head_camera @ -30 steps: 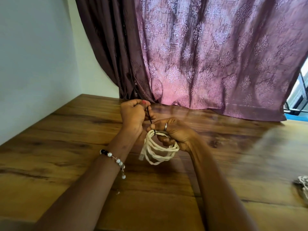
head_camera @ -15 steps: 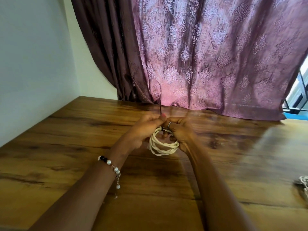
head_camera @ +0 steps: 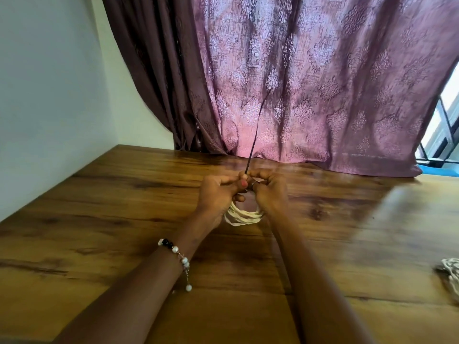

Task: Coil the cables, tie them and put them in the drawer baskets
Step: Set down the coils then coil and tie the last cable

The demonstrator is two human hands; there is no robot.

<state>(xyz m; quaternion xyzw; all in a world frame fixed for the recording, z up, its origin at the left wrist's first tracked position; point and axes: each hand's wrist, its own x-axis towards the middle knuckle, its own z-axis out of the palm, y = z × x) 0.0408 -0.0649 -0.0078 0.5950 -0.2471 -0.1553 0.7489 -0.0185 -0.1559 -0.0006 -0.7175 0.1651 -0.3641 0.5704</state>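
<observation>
Head view: both hands meet over the middle of the wooden desk (head_camera: pixel 104 244), a little toward its far edge. The left hand (head_camera: pixel 218 194) has its fingers curled, and thumb and forefinger pinch the base of a thin dark tie (head_camera: pixel 252 147) that rises straight up from the fingertips in front of the curtain (head_camera: pixel 310 83). The right hand (head_camera: pixel 272 192), a ring on one finger, is curled too; its fingertips press against the left hand's at the same spot on the tie, and its lower fingers close around the top of the coiled cable (head_camera: pixel 244 217). This cream-coloured coil hangs between and below the two hands, its loops bunched together, the lower arc close to the desk surface; whether it touches the wood cannot be told. A bead bracelet (head_camera: pixel 177 256) sits on the left wrist, with a small chain dangling. At the right edge of the desk, well apart from the hands, lies another pale cable bundle (head_camera: pixel 450 274), cut off by the frame. The purple patterned curtain hangs along the far edge, with a white wall (head_camera: pixel 49 95) along the left edge.
</observation>
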